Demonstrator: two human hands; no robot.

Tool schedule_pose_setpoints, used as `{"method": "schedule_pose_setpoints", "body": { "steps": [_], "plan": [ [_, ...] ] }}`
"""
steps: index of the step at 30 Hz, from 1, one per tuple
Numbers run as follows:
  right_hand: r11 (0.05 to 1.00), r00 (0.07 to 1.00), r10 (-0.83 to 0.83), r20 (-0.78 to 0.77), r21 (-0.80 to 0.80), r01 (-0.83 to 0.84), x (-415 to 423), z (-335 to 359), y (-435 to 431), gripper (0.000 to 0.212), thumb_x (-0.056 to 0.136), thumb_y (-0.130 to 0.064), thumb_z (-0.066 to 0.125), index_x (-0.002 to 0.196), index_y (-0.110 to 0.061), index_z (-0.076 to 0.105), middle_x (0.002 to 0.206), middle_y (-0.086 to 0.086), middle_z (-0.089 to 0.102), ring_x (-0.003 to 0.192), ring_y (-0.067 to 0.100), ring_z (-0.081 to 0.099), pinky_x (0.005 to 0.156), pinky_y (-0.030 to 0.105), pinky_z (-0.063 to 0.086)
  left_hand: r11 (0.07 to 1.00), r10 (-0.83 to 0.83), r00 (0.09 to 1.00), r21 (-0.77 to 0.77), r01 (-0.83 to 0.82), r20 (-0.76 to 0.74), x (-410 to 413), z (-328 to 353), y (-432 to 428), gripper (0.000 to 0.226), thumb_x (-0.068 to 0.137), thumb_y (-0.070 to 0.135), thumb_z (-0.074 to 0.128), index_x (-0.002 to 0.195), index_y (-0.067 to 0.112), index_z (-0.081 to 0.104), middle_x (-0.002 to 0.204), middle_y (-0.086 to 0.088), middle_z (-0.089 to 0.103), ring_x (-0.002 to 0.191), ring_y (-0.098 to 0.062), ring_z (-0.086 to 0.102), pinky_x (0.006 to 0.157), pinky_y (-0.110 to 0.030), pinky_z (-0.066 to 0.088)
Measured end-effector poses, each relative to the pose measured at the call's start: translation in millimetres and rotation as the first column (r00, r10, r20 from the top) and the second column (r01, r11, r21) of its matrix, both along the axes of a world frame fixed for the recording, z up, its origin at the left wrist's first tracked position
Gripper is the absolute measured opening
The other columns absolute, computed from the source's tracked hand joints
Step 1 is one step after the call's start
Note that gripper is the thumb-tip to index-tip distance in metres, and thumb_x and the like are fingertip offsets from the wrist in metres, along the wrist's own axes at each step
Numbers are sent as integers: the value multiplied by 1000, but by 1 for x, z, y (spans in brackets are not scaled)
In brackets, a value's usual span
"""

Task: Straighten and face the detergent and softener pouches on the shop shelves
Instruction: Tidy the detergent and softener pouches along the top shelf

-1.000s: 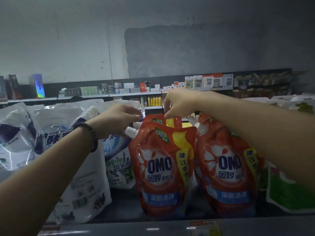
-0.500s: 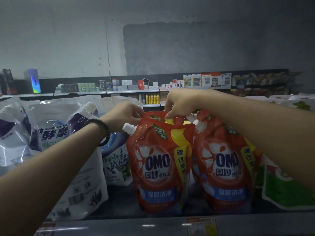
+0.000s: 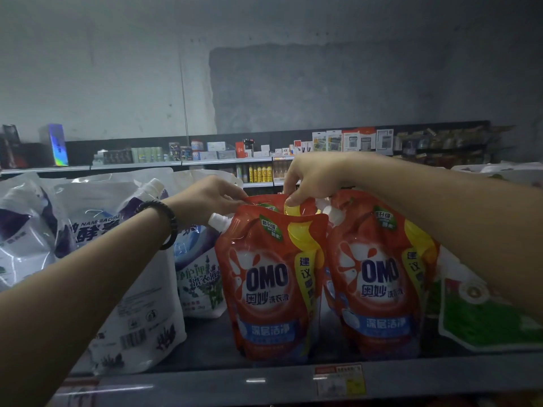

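Both hands grip the glossy red rear pouch (image 3: 262,199), which stands upright on a grey metal shelf (image 3: 205,384), close behind a matching front pouch (image 3: 269,280) with a white spout. The left hand (image 3: 210,198), with a dark beaded bracelet (image 3: 167,224) at the wrist, pinches its top left corner. The right hand (image 3: 313,177) pinches the curved top edge. Soft white pouches (image 3: 141,304) slump at left.

Only the top of the back red pouch (image 3: 264,200) shows behind the front red pouch (image 3: 264,277). The right arm (image 3: 440,207) covers part of the green pouch (image 3: 484,321). The price tag (image 3: 340,380) is blurry. The far boxes (image 3: 216,146) are too small to tell.
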State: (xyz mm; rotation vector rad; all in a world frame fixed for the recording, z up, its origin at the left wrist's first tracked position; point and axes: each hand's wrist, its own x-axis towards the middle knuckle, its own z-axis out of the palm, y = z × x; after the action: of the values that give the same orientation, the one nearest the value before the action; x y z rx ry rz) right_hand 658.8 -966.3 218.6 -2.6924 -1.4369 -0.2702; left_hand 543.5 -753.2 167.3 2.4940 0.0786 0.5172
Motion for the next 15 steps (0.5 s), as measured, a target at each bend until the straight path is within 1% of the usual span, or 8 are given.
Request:
{"method": "schedule_pose_setpoints", "body": {
  "steps": [3,5,9,11,13,14,15],
  "plan": [
    [1000,1000,7,-7,14,-7,-2,-2,-2,32,98,-40,74,125,-23,76,136,-4,70,119,21,67,101,37,54,1000,-2,1000,-6,2,-12,-3,0,-1,16,94,23,77,108,21,84,101,0,83,107,-29,75,105,-51,58],
    [1000,1000,14,-8,21,-14,-3,-3,-2,31,99,-40,73,125,-23,76,135,-4,70,118,20,67,101,37,54,1000,5,1000,-11,-5,-27,-4,1,-1,17,94,25,77,108,21,84,103,-2,82,106,-30,76,103,-52,59],
    [999,1000,15,-15,30,-15,-4,-4,-4,30,101,-39,70,125,-23,77,130,-4,72,114,18,68,100,37,55,997,39,996,-62,-44,-76,-13,1,-1,30,95,42,72,116,24,82,107,0,82,107,-32,76,100,-54,61],
    [999,1000,12,-18,47,-11,-6,-1,-8,27,102,-38,69,123,-22,78,127,-6,73,112,17,68,94,34,54,990,41,994,-131,-54,-100,-17,2,-1,34,98,44,68,122,21,79,109,-2,82,107,-34,77,98,-56,61],
    [996,1000,14,-22,88,-12,-8,2,-14,25,102,-38,69,119,-22,79,120,-7,74,108,15,69,86,29,51,971,35,991,-232,-65,-131,-21,4,-4,39,100,45,65,123,15,77,111,-5,82,97,-33,78,97,-56,62],
    [994,1000,17,-20,110,-14,-9,3,-16,26,102,-39,69,118,-22,80,115,-8,75,103,14,70,82,28,52,957,21,987,-284,-66,-160,-23,7,-6,42,101,46,62,123,12,76,113,-8,81,96,-33,77,99,-58,60],
    [992,1000,18,-18,129,-16,-11,4,-18,27,102,-40,69,116,-21,81,109,-8,77,98,13,71,80,28,54,945,1,981,-322,-65,-196,-25,9,-8,46,102,48,59,124,11,74,115,-11,80,100,-35,77,103,-60,58]
  ]
}}
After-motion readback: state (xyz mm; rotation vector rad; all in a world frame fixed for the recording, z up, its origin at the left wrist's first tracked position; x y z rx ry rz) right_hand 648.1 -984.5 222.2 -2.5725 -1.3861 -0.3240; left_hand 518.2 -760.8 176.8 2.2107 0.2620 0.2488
